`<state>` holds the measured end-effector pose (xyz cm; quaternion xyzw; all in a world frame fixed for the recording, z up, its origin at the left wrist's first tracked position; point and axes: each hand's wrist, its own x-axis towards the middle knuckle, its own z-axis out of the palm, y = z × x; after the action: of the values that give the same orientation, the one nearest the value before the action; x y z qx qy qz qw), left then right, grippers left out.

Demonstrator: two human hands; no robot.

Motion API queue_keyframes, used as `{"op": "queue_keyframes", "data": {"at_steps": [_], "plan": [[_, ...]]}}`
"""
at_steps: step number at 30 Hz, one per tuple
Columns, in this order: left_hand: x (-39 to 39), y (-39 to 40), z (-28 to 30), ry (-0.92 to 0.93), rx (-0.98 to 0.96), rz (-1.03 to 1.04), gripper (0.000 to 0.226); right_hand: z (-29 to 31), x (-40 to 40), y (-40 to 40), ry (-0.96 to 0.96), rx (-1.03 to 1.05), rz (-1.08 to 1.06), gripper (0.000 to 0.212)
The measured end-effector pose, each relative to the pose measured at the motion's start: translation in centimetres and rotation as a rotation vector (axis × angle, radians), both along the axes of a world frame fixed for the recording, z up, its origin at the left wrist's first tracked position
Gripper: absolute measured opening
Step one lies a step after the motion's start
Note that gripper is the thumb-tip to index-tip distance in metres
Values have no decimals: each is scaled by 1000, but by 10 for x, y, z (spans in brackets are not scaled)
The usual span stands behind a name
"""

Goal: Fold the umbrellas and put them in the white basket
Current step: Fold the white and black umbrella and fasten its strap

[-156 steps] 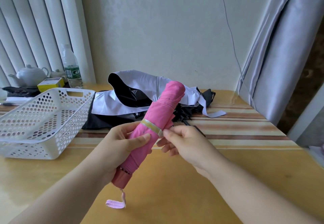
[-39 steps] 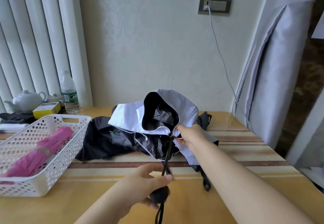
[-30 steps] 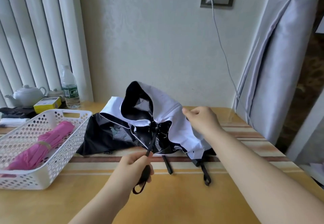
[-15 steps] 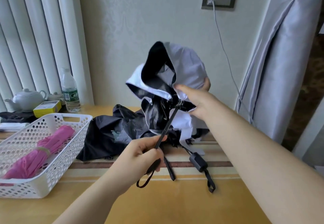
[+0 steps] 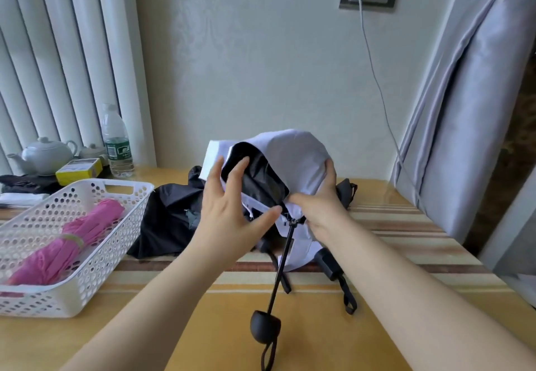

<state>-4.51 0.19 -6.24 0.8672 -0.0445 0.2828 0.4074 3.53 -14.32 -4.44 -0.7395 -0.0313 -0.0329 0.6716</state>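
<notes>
Head view: white/black umbrella [image 5: 293, 158] held up over bench [image 5: 203, 327] centre, canopy loose, shaft w/ round black handle [image 5: 265, 327] hanging down. Right hand [image 5: 319, 205] grips canopy fabric. Left hand [image 5: 229, 205] spread, fingers straight vs black lining. Pink umbrella [image 5: 66, 243] folded, lying in white basket [image 5: 95, 272] at left. Black umbrella [image 5: 168, 219] behind, btw basket & hands.
</notes>
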Motion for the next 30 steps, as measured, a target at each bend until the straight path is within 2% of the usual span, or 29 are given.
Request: {"op": "queue_keyframes", "data": {"at_steps": [3,4,7,9,11,14,16,18,20,23,24,26,27,30], "plan": [[25,1,6,192,-108,-15,97,-5,-8,6,-44,-16,59,112],[32,1,7,245,-203,-55,93,-7,-9,7,-58,-1,82,113],[35,3,8,421,-559,-228,58,-6,-14,9,-68,46,130,116],[35,6,5,528,-712,-318,61,-6,-14,9,-48,90,177,114],[36,7,2,544,-856,-387,60,-5,-15,9,1,113,273,106],[31,2,7,533,-1013,-374,34,-3,-19,9,53,-99,365,87],[29,1,4,536,-1063,-367,32,4,-20,6,74,-309,361,74],[27,3,0,514,-1129,-373,31,11,-21,1,125,-456,341,72],[25,3,-4,513,-1172,-374,30,13,-20,-2,183,-458,314,86],[20,-3,-6,533,-1184,-415,32,14,-22,4,265,-225,255,130],[19,-6,-7,538,-1167,-438,32,12,-21,5,303,-137,229,129],[17,-13,-8,560,-1102,-494,29,9,-21,9,305,-21,216,73],[15,-16,-8,570,-1051,-489,27,4,-18,10,273,21,194,56],[11,-14,-9,599,-838,-391,26,-5,-15,12,221,79,108,64]]}}
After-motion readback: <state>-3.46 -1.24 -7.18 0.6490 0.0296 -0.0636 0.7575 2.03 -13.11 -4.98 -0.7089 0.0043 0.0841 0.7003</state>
